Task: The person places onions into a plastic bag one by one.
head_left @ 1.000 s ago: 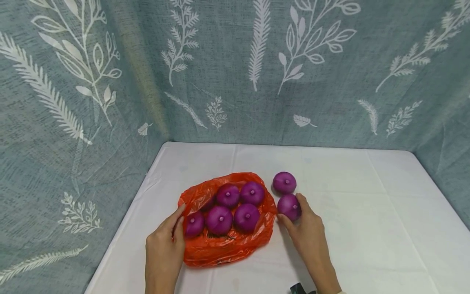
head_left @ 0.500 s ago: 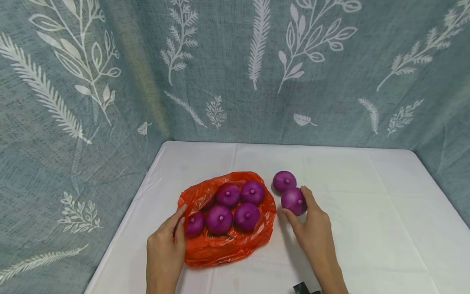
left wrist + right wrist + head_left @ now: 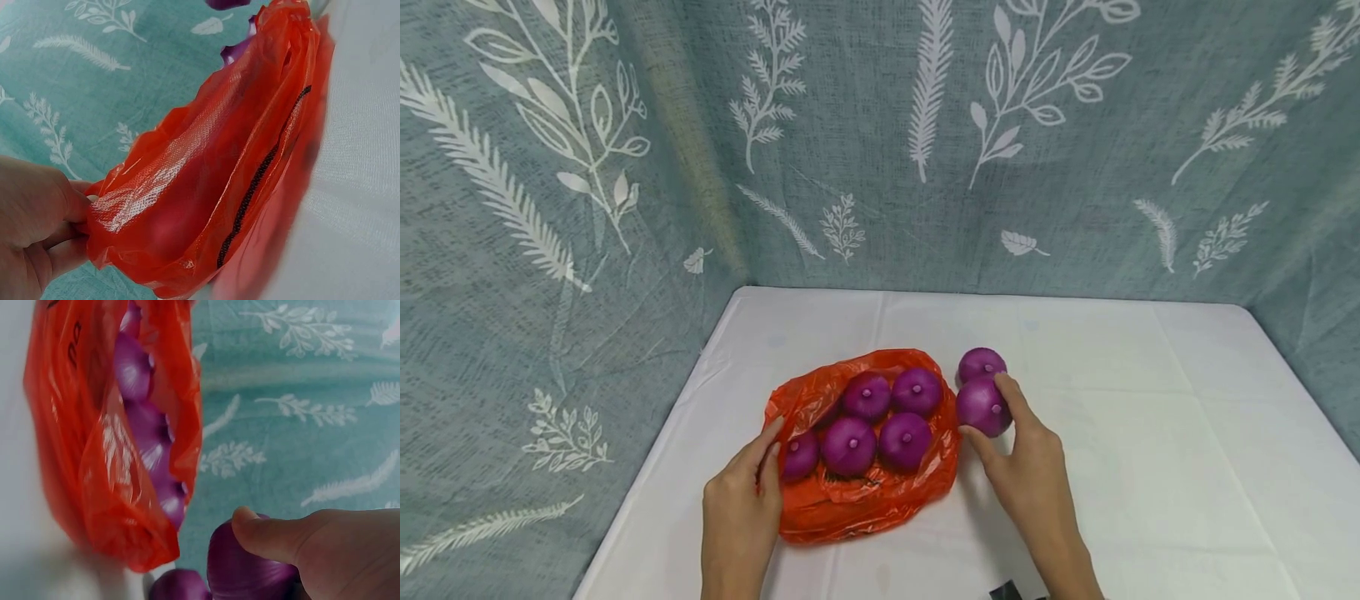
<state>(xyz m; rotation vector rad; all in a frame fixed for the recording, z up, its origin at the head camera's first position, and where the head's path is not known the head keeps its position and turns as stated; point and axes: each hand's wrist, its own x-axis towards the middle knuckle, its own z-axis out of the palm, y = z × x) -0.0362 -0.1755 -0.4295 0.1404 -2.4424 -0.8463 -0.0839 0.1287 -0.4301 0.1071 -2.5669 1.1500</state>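
Observation:
A crinkled red plastic bag (image 3: 842, 512) lies on the white table with its mouth spread, and several purple onions (image 3: 848, 447) sit inside. My left hand (image 3: 741, 500) pinches the bag's left rim between thumb and fingers; the left wrist view shows the gathered plastic (image 3: 144, 206) at the fingertips. To the right of the bag, my right hand (image 3: 1026, 475) holds one onion (image 3: 984, 406) between thumb and fingers. Behind it another onion (image 3: 981, 364) rests on the table, partly hidden. The right wrist view shows the thumb on the held onion (image 3: 244, 569).
The white-covered table (image 3: 1150, 433) extends to the right and front. A blue-green curtain (image 3: 865, 208) with white leaf prints stands along the back and sides. A small dark object (image 3: 1006, 591) shows at the bottom edge by the right wrist.
My right hand has moved the onion away from the bag's right side, first rightward and upward in view, then back left in front of the loose onion. The left hand and bag stay nearly still.

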